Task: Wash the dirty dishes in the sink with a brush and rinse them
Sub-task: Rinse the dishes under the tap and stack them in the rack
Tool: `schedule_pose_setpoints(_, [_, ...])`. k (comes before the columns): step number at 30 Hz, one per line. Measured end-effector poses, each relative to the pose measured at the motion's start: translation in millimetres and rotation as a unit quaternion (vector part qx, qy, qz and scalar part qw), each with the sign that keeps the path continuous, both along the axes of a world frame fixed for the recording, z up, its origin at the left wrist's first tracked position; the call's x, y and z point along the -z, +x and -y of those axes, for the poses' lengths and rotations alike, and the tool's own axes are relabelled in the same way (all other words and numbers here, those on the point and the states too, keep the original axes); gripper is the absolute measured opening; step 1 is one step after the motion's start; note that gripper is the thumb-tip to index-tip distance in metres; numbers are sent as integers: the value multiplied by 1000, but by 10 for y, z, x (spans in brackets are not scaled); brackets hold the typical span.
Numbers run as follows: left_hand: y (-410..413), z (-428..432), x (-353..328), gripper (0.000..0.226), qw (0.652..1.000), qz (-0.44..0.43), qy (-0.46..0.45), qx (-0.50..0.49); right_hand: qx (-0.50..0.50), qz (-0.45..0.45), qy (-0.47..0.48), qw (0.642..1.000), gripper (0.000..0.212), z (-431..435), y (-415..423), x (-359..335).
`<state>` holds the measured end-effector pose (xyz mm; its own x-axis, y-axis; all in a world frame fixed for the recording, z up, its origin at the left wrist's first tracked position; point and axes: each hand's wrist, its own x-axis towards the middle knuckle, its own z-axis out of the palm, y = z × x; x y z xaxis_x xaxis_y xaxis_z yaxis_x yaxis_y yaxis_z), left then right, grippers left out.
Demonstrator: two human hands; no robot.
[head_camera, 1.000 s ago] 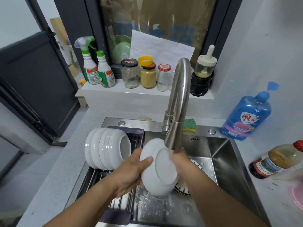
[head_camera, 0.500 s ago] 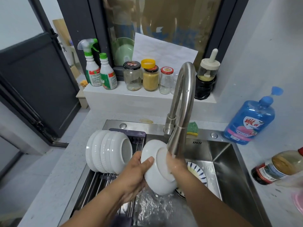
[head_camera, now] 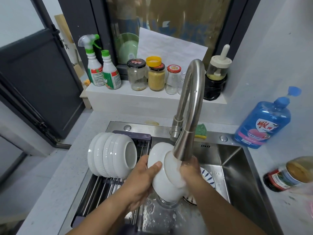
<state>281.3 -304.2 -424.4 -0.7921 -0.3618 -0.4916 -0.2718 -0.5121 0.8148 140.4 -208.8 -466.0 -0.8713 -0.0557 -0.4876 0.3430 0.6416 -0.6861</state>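
Rinsing at frame centre: my left hand (head_camera: 142, 180) and right hand (head_camera: 190, 172), each grip closed round the white bowl (head_camera: 166, 189) beneath the faucet (head_camera: 183, 145); stacked bowls (head_camera: 110, 155) centre-left.

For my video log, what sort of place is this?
Probably a home kitchen: a steel sink with a running faucet, white bowls stacked beside it, and jars on the sill.

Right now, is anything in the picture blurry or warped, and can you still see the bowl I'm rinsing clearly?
Head view: the bowl between the left hand and right hand is fairly sharp; the brown bottle at the right edge is smeared; the wide lens bows the dark door at left; the window glass shows murky reflections.
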Motion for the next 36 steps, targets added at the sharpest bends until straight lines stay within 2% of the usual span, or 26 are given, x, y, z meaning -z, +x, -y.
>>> schedule_pose_setpoints(4, [1, 187, 224, 25, 997, -4, 57, -46, -20, 81, -63, 995, 39, -71, -184, 136])
schedule_pose_setpoints(6, [-37, 201, 388, 28, 998, 27, 18, -55, 6, 108, -93, 990, 33, -103, -226, 28])
schedule_pose_setpoints(8, [-112, 139, 511, 33, 992, 93, -29, -74, 16, 124, -111, 986, 25, -129, -206, -145])
schedule_pose_setpoints(10, [-226, 23, 575, 42, 985, 126, -14, -114, -13, 116, -112, 987, 26, -165, -247, -176])
schedule_pose_setpoints(13, [-464, -125, 546, 61, 976, 140, 71, -152, -60, 52, -152, 985, 22, -143, -198, -300])
schedule_pose_setpoints(16, [-708, -266, 302, 79, 955, 134, 208, -163, -124, -51, -170, 976, 16, -181, -24, -373])
schedule_pose_setpoints(18, [-813, -294, 179, 92, 944, 95, 279, -150, -156, -91, -151, 972, 36, -243, 154, -404])
schedule_pose_setpoints(20, [-817, -193, 148, 101, 928, 56, 343, -138, -209, -152, -94, 961, 54, -350, 259, -358])
schedule_pose_setpoints(22, [-820, -82, 249, 90, 919, 54, 370, -126, -304, -236, -55, 921, 48, -485, 294, -233])
schedule_pose_setpoints(25, [-685, -126, 251, 54, 948, 76, 299, -79, -396, -290, -37, 871, 45, -712, 283, -70])
schedule_pose_setpoints(27, [-579, -197, 330, 45, 957, 84, 266, -81, -439, -273, -16, 856, 47, -816, 300, 16])
schedule_pose_setpoints(29, [-512, -250, 444, 36, 961, 90, 224, -133, -462, -235, 18, 855, 54, -861, 342, 87])
schedule_pose_setpoints(33, [-412, -444, 473, 57, 967, 91, 183, -153, -450, -199, 127, 861, 84, -772, 333, 275])
schedule_pose_setpoints(36, [-384, -533, 431, 66, 971, 76, 188, -130, -447, -169, 152, 865, 72, -586, 234, 254])
